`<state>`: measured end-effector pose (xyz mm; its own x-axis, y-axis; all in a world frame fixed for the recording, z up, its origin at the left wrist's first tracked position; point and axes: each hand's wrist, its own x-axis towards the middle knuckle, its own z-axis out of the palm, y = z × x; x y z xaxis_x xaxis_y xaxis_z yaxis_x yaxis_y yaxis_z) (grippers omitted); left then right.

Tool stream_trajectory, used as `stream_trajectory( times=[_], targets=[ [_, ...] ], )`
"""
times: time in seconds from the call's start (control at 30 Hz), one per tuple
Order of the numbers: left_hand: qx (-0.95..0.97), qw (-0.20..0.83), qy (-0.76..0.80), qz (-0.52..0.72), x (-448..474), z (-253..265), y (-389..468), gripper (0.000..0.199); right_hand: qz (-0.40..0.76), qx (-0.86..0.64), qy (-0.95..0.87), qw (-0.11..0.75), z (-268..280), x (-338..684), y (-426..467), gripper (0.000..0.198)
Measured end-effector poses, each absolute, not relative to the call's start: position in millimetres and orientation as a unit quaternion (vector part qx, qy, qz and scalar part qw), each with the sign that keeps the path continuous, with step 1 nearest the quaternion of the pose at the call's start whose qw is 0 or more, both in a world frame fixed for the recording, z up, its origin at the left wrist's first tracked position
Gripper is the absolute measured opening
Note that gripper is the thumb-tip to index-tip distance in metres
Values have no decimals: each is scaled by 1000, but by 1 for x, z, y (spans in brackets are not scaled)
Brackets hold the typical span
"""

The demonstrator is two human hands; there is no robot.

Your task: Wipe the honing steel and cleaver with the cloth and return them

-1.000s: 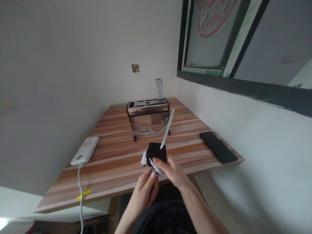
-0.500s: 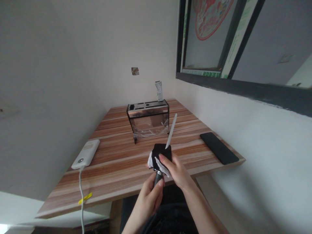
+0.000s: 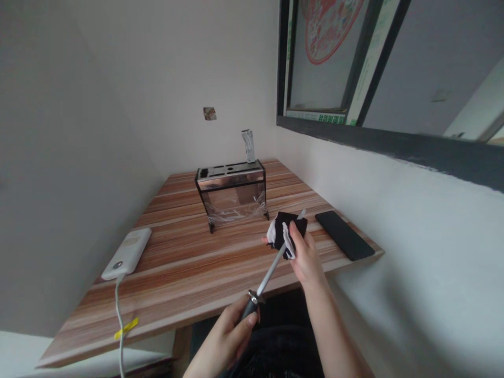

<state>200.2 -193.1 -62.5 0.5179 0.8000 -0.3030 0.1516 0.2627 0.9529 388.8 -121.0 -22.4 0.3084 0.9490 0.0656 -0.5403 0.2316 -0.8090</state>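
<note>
My left hand grips the dark handle of a sharpening steel at the table's near edge. Its pale rod slants up and to the right. My right hand holds a black and white cloth wrapped around the rod near its tip, and only the very tip pokes out beyond the cloth. Both hands hover over the front right part of the wooden table.
A metal knife block with clear sides stands at the back middle, with a small silvery tube behind it. A black phone lies at the right edge. A white power bank with its cable lies at the left.
My right hand has slid the cloth up the rod from the handle end to the tip. The rod has tilted lower and to the right. My left hand has dropped toward me.
</note>
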Motion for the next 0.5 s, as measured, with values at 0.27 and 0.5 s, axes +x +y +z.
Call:
stream_trajectory(
  times=[0.27,0.5],
  targets=[
    [586,658,421,215,174,-69,-195,42,497,-337,-278,750,-17,395,-123,36],
    [576,657,428,231,176,-76,-196,45,482,-358,-238,763,-16,388,-125,41]
  ],
)
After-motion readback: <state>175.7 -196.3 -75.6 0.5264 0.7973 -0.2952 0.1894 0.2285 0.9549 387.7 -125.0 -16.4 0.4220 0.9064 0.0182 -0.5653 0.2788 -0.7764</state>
